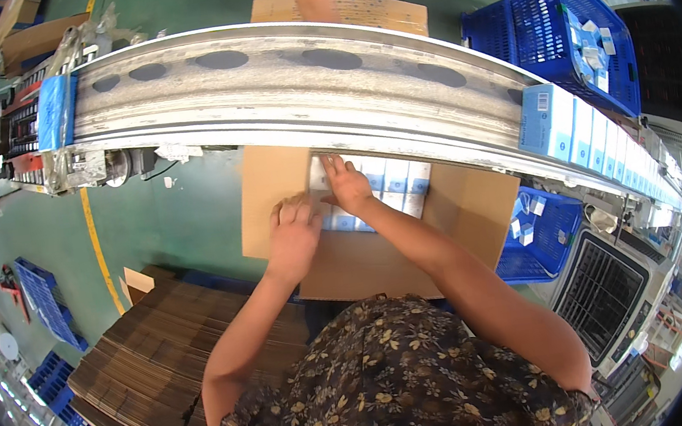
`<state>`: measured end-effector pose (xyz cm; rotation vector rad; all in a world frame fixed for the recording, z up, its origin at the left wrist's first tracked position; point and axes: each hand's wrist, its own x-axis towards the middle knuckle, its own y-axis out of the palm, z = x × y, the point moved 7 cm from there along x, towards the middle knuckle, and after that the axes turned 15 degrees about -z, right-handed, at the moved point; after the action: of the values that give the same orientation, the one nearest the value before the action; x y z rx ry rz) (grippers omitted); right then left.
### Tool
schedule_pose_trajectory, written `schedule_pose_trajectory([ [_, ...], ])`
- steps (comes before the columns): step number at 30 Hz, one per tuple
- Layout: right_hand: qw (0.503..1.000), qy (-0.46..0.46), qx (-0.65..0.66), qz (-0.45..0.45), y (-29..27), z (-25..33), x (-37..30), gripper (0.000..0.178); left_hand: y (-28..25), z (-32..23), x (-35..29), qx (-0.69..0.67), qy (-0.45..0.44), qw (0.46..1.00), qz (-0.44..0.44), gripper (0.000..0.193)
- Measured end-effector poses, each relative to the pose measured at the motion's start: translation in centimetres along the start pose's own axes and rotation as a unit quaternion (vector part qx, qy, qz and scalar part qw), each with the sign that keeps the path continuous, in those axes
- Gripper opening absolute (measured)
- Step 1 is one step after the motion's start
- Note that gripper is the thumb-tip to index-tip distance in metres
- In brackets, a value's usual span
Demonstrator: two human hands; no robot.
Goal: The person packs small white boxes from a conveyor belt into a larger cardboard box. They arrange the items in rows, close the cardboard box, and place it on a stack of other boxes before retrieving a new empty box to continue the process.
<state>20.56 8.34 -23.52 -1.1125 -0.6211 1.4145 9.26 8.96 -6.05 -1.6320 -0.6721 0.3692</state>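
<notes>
green floor (147,228) spread beneath a metal conveyor (274,85), where white-and-blue boxes (582,130) stood lined up at right. on its near side sat an open cardboard carton (364,263), seemingly well filled with white-and-blue packs (395,176); its visible flaps (476,201) were not yet closed, and the lined-up boxes were outside it. the right hand (348,186) lay over the packs' left end, fingers slightly spread. the left hand (294,231) curled beside it; i could not tell whether its fingers pinched anything.

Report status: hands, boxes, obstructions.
Right hand over white-and-blue boxes; left hand at left edge of carton. Boxes in rows inside, flaps spread. Conveyor close along far side.
</notes>
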Motion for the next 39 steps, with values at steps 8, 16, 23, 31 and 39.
schedule_pose_trajectory([
  [8, 0.994, 0.017, 0.097, -0.037, -4.6, -0.8, -1.7, 0.097, 4.5, 0.6, -3.4, -0.126, -0.062, 0.99, -0.028, 0.054],
  [16, 0.992, -0.042, 0.119, 0.0, -1.1, -7.2, 1.0, 0.072, 4.3, -1.8, -2.6, -0.154, -0.053, 0.986, -0.041, 0.053],
  [23, 0.98, -0.129, -0.023, -0.151, -3.9, -2.4, -7.6, 0.053, 4.5, -3.4, -2.4, -0.169, -0.084, 0.981, -0.038, 0.057],
  [31, 0.997, 0.021, 0.023, 0.069, 1.5, -2.1, 0.0, 0.04, 4.0, -1.1, -2.2, -0.133, -0.067, 0.988, -0.026, 0.049],
  [39, 0.927, 0.013, 0.372, -0.053, -23.6, -8.0, -15.6, 0.035, -1.5, -1.3, 4.2, -0.222, -0.137, 0.965, -0.028, 0.031],
])
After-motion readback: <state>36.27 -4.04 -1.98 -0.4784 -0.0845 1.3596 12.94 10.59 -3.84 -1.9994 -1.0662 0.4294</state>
